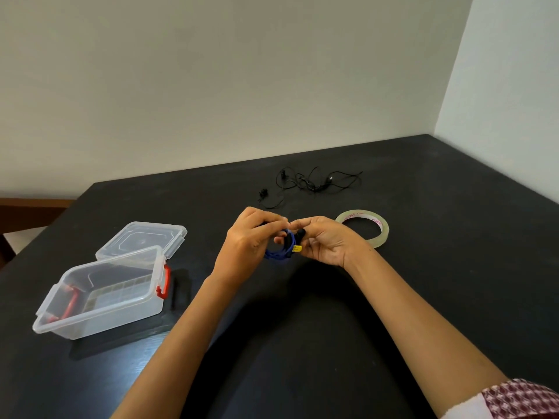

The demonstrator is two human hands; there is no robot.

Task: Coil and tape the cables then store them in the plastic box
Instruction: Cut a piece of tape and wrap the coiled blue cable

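Both grips pinch blue cable above counter: left hand curls round coil, right hand nips its end. Tape roll 3 o'clock, nearer right hand; open box 8 o'clock; loose black cable 12 o'clock.

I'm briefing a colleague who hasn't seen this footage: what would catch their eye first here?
The two hands meeting at mid-frame: the left hand and right hand both grip a small coil of blue cable. Then the clear plastic box with red latches, open at the left with its lid behind it, and the tape roll just right of the hands. A tangled black cable lies farther back.
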